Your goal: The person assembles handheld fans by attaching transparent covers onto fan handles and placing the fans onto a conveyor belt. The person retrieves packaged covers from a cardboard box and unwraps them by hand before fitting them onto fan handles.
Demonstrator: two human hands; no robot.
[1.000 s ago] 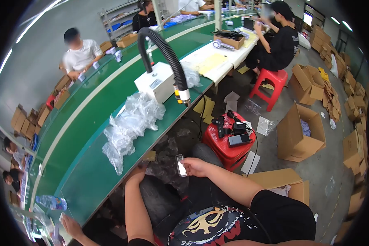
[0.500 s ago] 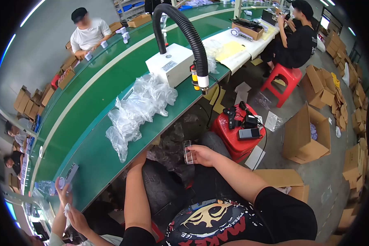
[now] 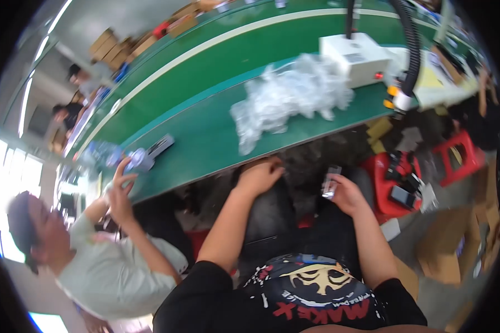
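Observation:
My right hand point(image 3: 347, 194) grips a small clear rectangular plastic piece point(image 3: 331, 182) over my right thigh. Near the bench's front edge, my left hand point(image 3: 261, 173) rests over my left knee; its fingers are partly hidden and blurred, so whether they hold anything is unclear. A heap of clear plastic bags point(image 3: 294, 97) lies on the green bench point(image 3: 200, 150) in front of me. Beside the heap stands a white box-shaped machine point(image 3: 354, 58) with a black corrugated hose point(image 3: 411, 50) ending in a nozzle.
A co-worker point(image 3: 116, 266) sits close on my left, hands near a white device point(image 3: 141, 160), a grey box point(image 3: 161, 145) and a plastic bottle point(image 3: 103, 152). To my right, a red stool point(image 3: 384, 188) holds black devices and cables. Cardboard boxes point(image 3: 441, 250) stand beyond it.
The view has swung left, bringing the co-worker's head and body into sight. My left hand now shows above my knee, while my right hand still holds the clear piece.

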